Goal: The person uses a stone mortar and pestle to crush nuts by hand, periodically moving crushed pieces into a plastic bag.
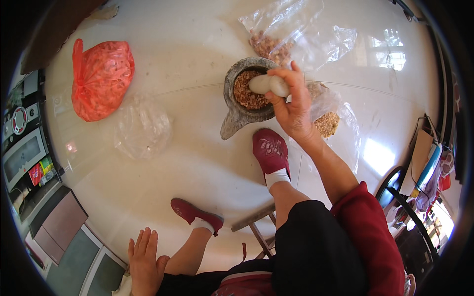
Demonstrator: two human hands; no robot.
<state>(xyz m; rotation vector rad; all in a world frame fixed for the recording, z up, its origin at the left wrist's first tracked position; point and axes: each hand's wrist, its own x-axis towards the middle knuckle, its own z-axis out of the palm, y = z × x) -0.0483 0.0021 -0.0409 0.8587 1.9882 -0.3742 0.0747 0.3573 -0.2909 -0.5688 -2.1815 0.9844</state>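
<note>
My right hand (296, 101) is closed around a pale stone pestle (268, 85), whose rounded end rests among crushed brown pieces, perhaps nuts, (245, 90) inside a grey stone mortar (237, 125) with a handle. Beyond the mortar lies a clear plastic bag (285, 22) with reddish-brown nuts (272, 48) in it. Partly behind my right wrist, another clear bag (350, 129) bears finely crushed tan bits (326, 124). My left hand (144, 251) is held low at the left, palm flat, fingers extended and nothing in it, near my left knee.
A knotted red plastic bag full of small pieces (105, 77) sits at the left on the tiled floor (185, 148), beside an empty-looking clear bag (142, 127). My red shoes (270, 148) flank the middle. A wooden stool (255, 218) is beneath me; cabinets (63, 222) stand left.
</note>
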